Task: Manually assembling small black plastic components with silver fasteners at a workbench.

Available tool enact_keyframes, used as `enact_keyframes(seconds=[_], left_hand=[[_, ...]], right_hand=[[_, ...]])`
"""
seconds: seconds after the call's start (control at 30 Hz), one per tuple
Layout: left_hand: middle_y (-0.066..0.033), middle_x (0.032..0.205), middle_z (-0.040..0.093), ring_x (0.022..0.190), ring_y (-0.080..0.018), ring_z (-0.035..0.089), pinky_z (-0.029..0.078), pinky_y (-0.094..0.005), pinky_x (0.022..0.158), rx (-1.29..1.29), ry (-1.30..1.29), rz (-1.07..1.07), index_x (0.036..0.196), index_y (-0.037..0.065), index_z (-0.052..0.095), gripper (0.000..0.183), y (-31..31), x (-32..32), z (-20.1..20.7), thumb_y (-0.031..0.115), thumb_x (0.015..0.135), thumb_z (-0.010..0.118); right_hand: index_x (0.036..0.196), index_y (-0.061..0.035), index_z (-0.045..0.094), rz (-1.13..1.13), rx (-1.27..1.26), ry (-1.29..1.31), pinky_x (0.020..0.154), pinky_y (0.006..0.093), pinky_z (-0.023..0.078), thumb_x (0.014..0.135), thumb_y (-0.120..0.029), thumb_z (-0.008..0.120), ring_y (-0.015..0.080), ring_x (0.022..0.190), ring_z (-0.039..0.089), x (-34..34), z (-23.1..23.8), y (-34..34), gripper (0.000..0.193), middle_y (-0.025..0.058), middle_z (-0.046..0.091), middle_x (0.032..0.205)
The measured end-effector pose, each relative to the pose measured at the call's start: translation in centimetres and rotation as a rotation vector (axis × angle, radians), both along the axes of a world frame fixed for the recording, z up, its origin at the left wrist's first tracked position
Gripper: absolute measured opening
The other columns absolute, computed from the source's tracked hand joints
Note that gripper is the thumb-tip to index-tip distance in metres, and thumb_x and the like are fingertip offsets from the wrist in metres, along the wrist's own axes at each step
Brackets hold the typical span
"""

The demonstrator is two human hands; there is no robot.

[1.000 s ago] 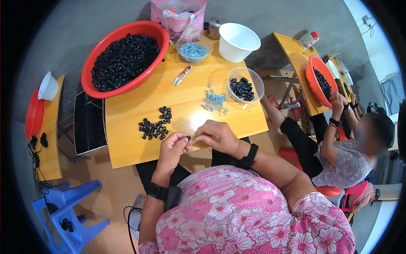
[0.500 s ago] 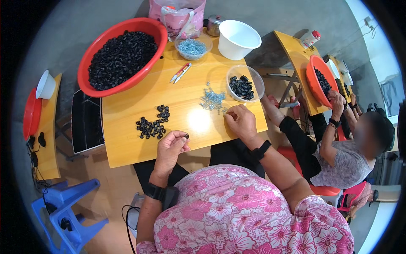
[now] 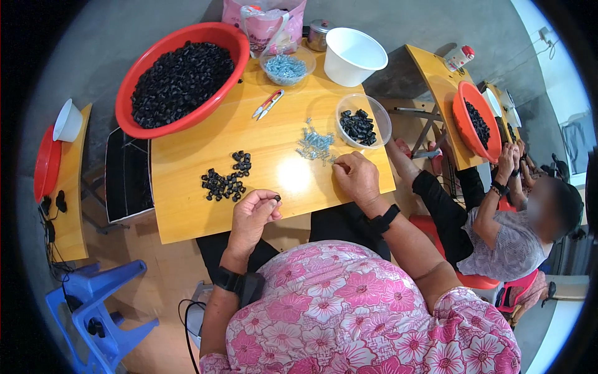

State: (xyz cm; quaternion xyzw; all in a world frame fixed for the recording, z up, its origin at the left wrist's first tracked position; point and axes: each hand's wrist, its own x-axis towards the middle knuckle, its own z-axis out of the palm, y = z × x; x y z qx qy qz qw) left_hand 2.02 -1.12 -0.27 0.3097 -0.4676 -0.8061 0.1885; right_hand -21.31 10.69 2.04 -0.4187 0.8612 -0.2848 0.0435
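Note:
Between the thumb and fingertips of my left hand [image 3: 252,212] is a small black plastic piece [image 3: 276,198], held just over the table's near edge. A loose pile of similar black pieces [image 3: 223,185] lies beyond that hand, slightly to its left. My right hand [image 3: 358,176] rests at the table's right side with fingers pinched downward. What its fingertips hold, if anything, is hidden. Small silvery screws [image 3: 315,144] lie scattered just beyond and left of it. Past them stands a clear round tub [image 3: 383,124] with black pieces inside.
A large red basin [image 3: 128,115] heaped with black pieces fills the table's far left. Nearby are thread snips [image 3: 268,105], a clear bowl [image 3: 304,76] of screws, a white bucket [image 3: 349,73], a lidded tin [image 3: 318,38] and a pink bag [image 3: 277,31]. A co-worker [image 3: 504,234] sits at the right.
Both my hands keep nearly the same pose, the left still pinching the black piece. The co-worker's hands at the right have shifted slightly right and down.

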Motion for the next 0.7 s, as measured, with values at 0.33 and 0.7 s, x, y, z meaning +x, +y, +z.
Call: enact_keyframes(seconds=[0.33, 0.7], left_hand=[[-0.0045, 0.091, 0.063, 0.073, -0.0081, 0.059, 0.054, -0.0252, 0.073, -0.012, -0.016, -0.040, 0.107, 0.001, 0.058, 0.016, -0.2, 0.1, -0.1, 0.006, 0.093, 0.057], [-0.0037, 0.092, 0.065, 0.074, -0.0087, 0.060, 0.053, -0.0242, 0.072, -0.040, -0.017, -0.058, 0.106, 0.001, 0.060, 0.016, -0.1, 0.0, 0.0, 0.005, 0.090, 0.060]], right_hand=[[0.081, -0.0085, 0.070, 0.011, -0.003, 0.027, 0.071, 0.0422, 0.052, 0.079, -0.016, 0.060, 0.0343, 0.076, 0.064, -0.1, -0.3, -0.2, 0.013, 0.0136, 0.065, 0.082], [0.081, -0.0083, 0.070, 0.008, -0.047, 0.032, 0.072, 0.0422, 0.052, 0.078, -0.014, 0.059, 0.0347, 0.077, 0.063, -0.3, -1.1, 0.1, 0.012, 0.0140, 0.066, 0.083]])
